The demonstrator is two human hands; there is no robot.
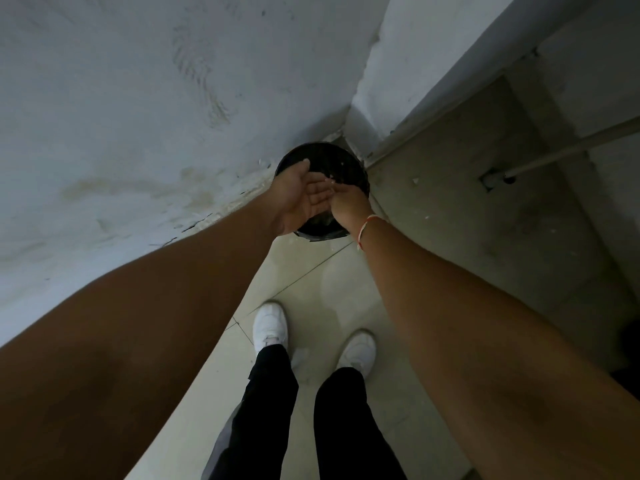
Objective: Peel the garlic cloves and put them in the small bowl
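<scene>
I stand over a black round bin point(341, 161) lined with a dark bag, set on the floor in a wall corner. Both arms reach out above it. My left hand point(299, 195) is palm up with straight fingers over the bin's mouth. My right hand point(348, 199), palm down with a red string at the wrist, touches the left hand's fingers. A few small white scraps point(331, 177) show near the fingertips and inside the bin. No garlic cloves and no small bowl are in view.
A stained white wall point(138, 116) runs along the left. On the right is a grey concrete ledge point(485, 168) with a white pipe point(571, 150). My white shoes point(272, 327) and black trousers stand on pale floor tiles below.
</scene>
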